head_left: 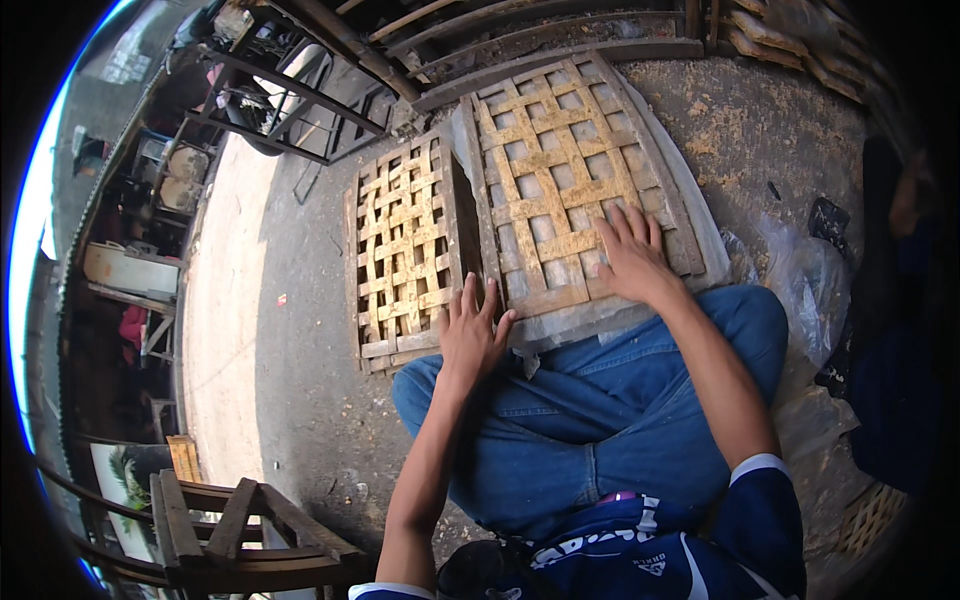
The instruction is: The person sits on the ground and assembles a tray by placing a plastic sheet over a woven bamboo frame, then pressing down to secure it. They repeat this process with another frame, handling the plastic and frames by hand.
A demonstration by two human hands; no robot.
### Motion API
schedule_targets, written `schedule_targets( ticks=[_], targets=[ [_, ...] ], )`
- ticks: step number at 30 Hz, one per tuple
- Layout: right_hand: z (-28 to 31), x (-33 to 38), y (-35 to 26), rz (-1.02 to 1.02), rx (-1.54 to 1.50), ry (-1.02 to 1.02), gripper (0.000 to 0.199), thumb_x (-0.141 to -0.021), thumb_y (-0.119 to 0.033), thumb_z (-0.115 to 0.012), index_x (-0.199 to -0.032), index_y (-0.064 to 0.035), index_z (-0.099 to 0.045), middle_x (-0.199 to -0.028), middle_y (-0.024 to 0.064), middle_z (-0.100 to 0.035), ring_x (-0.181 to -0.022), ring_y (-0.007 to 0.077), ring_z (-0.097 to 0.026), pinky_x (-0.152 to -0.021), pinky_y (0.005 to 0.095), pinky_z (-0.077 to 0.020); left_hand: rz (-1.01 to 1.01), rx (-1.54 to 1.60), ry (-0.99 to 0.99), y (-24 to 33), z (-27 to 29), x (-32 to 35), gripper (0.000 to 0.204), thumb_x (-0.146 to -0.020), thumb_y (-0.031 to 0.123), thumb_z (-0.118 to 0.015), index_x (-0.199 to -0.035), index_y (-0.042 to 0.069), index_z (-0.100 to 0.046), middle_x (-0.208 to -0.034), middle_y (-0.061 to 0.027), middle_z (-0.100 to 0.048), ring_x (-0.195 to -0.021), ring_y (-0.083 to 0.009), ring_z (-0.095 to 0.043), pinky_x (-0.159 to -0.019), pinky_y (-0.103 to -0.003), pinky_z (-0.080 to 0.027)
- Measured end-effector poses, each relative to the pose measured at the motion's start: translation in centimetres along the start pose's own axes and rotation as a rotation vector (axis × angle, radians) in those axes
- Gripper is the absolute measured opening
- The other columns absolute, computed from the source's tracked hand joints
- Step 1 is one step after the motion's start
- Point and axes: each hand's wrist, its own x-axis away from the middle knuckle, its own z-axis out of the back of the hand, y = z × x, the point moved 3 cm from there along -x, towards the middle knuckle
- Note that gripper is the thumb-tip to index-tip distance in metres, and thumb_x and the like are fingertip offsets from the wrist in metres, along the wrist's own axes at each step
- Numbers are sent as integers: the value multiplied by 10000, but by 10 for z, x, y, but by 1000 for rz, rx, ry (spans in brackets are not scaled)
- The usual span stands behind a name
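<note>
Two wooden frames with flat yellowish strips woven across them lie on the ground in front of my crossed legs. My right hand rests flat, fingers spread, on the near right part of the larger woven frame, whose strips leave wide square gaps over a greyish backing. My left hand is at the near right corner of the smaller woven frame, fingers stretched out and apart. Dark gaps show between this frame's denser strips. Neither hand grips anything that I can see.
A clear plastic bag lies on the ground to the right, beside dark plastic. Wooden racks stand beyond the frames. A wooden stand is at the lower left, and a dark metal frame at the far left. Another person's dark clothing shows at the right edge.
</note>
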Motion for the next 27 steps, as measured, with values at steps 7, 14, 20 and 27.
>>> schedule_targets(
  ticks=[7, 14, 20, 27],
  targets=[
    [6, -1, -4, -10, -22, -37, 741, -920, -298, -633, -1544, -63, -311, -1632, 213, -216, -1527, 396, -107, -1228, 564, -69, 111, 73, -22, -20, -19, -81, 624, -1007, 536, -460, -1527, 194, -418, -1576, -187, -374, -1356, -441, -434, -1083, -611, -349],
    [1, -4, -1, -21, -70, -79, 784, -906, -305, -634, -1549, -29, -280, -1639, 236, -174, -1530, 422, -60, -1208, 608, -44, 83, 329, 74, -22, -11, -92, 383, -963, 336, -615, -1272, 123, -690, -1318, -143, -636, -1213, -380, -578, -1012, -474, -467],
    [3, -6, -3, -25, -21, -141, 800, -948, -335, -603, -1592, -80, -203, -1660, 236, -120, -1529, 443, -28, -1195, 613, -9, -40, 518, 78, -53, 22, -81, 194, -853, 220, -775, -892, 30, -776, -990, -133, -717, -924, -317, -695, -809, -395, -544],
    [4, -2, -2, 45, -28, -18, 740, -905, -271, -648, -1547, -67, -344, -1613, 246, -254, -1508, 434, -127, -1197, 597, -69, 420, 752, 145, -78, 18, -85, 318, -942, 292, -740, -846, -8, -690, -749, -82, -644, -629, -133, -580, -578, -282, -463]
  ],
)
